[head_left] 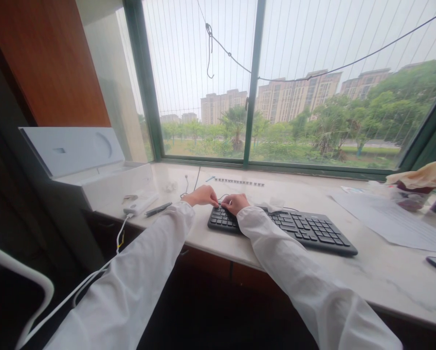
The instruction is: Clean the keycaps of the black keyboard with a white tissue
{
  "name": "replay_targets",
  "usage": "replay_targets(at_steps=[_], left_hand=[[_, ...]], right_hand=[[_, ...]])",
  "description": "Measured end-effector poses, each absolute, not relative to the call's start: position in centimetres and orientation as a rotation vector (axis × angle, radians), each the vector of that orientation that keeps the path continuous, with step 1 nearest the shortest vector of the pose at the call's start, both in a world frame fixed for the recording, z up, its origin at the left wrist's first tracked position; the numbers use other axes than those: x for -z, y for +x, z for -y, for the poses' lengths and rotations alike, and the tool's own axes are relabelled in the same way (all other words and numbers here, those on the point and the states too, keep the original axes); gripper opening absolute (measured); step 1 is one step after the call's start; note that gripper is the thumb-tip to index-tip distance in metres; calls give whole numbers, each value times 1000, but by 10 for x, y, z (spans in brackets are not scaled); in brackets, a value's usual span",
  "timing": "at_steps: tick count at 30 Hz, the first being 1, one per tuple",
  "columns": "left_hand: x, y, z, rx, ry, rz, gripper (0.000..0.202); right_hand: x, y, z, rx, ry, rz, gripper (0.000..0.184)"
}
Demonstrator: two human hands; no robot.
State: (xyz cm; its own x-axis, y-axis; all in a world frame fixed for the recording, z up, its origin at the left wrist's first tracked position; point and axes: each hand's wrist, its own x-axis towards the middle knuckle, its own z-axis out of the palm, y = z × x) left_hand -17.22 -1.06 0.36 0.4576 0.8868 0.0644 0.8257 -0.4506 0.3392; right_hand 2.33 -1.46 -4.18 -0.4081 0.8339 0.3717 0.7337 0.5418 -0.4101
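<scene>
Light: pale daylight through window (pixel 253 92) | Exposure: sky (pixel 181 53) nearly white, space beneath desk (pixel 382 272) almost black | Optics: wide-angle stretching toward edges | Clarity: keyboard (pixel 305 228) lettering soft, distant buildings (pixel 296 99) hazy

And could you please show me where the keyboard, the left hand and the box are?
Keyboard (pixel 290 223): head view, on its keys.
Left hand (pixel 202 195): head view, on its back.
Box (pixel 80 156): head view, on its raised lid.
</scene>
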Motion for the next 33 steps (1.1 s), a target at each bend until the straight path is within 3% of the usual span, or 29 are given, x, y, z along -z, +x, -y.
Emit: replay_targets(at_steps=[13,33], left_hand=[[-10,-166,13,-323,2467,-1506,19],[7,-180,10,-451,2377,-1443,28]], right_hand=[[40,22,17,-240,-1267,2241,13],[44,18,16,-196,-1117,2219,10]])
